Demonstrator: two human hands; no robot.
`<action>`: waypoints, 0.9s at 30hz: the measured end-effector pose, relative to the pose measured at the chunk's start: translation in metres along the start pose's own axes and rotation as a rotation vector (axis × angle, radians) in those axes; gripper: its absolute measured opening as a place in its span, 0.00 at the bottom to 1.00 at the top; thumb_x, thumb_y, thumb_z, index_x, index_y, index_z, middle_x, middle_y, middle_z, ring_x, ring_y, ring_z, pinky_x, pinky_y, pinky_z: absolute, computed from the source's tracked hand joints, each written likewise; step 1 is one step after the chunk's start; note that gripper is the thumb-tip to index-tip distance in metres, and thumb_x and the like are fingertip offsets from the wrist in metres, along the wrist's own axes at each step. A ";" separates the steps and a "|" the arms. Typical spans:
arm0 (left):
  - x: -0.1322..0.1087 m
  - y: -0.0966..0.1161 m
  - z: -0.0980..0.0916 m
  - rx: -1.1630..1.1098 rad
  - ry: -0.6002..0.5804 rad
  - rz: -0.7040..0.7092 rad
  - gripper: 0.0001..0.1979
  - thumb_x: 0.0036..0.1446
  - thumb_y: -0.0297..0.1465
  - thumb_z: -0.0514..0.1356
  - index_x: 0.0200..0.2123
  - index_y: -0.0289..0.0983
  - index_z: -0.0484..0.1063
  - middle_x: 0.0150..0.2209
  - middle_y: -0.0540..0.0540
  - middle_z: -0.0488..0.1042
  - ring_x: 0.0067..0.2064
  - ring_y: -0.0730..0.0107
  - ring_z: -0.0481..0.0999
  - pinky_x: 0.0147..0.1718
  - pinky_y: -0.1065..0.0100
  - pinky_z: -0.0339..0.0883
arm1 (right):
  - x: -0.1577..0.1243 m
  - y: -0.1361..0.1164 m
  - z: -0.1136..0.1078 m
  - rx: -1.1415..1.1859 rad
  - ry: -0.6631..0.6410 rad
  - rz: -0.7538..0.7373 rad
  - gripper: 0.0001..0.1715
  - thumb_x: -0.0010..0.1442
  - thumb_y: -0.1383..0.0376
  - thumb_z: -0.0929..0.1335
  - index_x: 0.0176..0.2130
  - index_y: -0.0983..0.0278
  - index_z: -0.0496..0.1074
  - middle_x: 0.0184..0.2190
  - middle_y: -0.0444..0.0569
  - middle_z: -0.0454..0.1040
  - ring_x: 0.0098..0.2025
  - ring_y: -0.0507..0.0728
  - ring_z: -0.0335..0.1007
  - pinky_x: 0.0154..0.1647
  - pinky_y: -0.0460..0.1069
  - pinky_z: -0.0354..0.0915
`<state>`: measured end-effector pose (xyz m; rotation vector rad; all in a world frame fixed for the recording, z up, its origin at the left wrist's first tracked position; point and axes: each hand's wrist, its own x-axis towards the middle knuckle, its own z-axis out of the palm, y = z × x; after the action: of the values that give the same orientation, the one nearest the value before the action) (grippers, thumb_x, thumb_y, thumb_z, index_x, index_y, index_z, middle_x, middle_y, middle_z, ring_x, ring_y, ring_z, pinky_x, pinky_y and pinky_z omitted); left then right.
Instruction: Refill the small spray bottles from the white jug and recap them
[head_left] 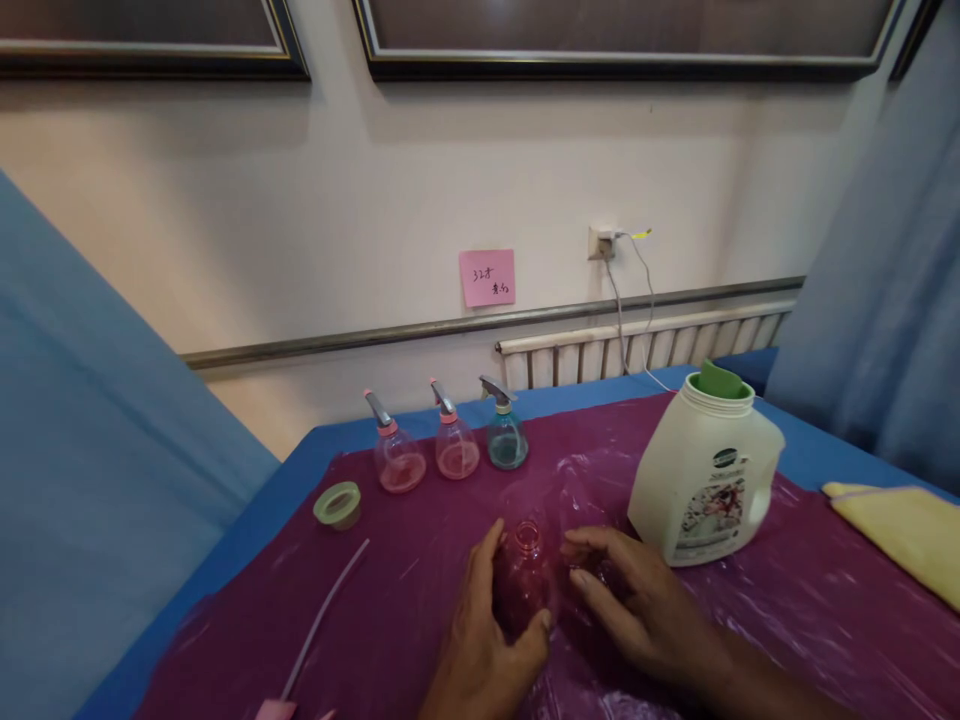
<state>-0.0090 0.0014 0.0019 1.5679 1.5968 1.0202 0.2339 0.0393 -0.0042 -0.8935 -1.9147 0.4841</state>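
Note:
A clear pink spray bottle (525, 575) with a bare, open neck stands on the purple plastic sheet in front of me. My left hand (491, 630) grips it from the left side, thumb in front and forefinger along its flank. Just right of the bottle is my right hand (645, 600), fingers apart and curved toward it, holding nothing. A thin dip tube (326, 615) reaches up from a pink spray head (276, 709), cut off by the lower edge. Beyond my right hand stands a large cream detergent jug (705, 480) with a green scoop (720, 380) in its mouth.
Behind are two pink spray bottles (400, 468) (457, 455) and a teal one (508, 445), all with heads on and liquid inside. A green cap (337, 506) lies at left, a yellow cloth (900, 535) at right. Purple sheeting (247, 610) covers the blue table.

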 end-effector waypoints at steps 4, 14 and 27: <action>0.001 -0.005 0.001 0.023 0.006 0.015 0.50 0.57 0.33 0.70 0.81 0.43 0.58 0.79 0.36 0.65 0.79 0.40 0.68 0.79 0.40 0.60 | -0.002 0.000 0.003 -0.009 0.007 0.000 0.17 0.77 0.60 0.71 0.62 0.59 0.78 0.51 0.54 0.88 0.48 0.60 0.87 0.53 0.53 0.82; -0.008 -0.006 0.005 0.024 0.018 -0.003 0.50 0.60 0.33 0.69 0.82 0.44 0.56 0.82 0.38 0.61 0.82 0.43 0.62 0.81 0.40 0.55 | -0.006 0.001 0.006 -0.014 0.012 0.037 0.17 0.77 0.58 0.71 0.61 0.58 0.80 0.51 0.56 0.87 0.47 0.62 0.88 0.51 0.55 0.84; -0.007 -0.010 0.008 0.031 -0.039 -0.027 0.53 0.58 0.33 0.71 0.83 0.44 0.55 0.82 0.37 0.61 0.82 0.40 0.62 0.81 0.39 0.55 | -0.010 0.003 0.002 -0.063 -0.009 -0.012 0.17 0.77 0.58 0.71 0.62 0.56 0.77 0.54 0.55 0.87 0.50 0.61 0.88 0.51 0.53 0.84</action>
<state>-0.0068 -0.0049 -0.0110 1.5734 1.6098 0.9496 0.2365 0.0331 -0.0128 -0.9210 -1.9513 0.4237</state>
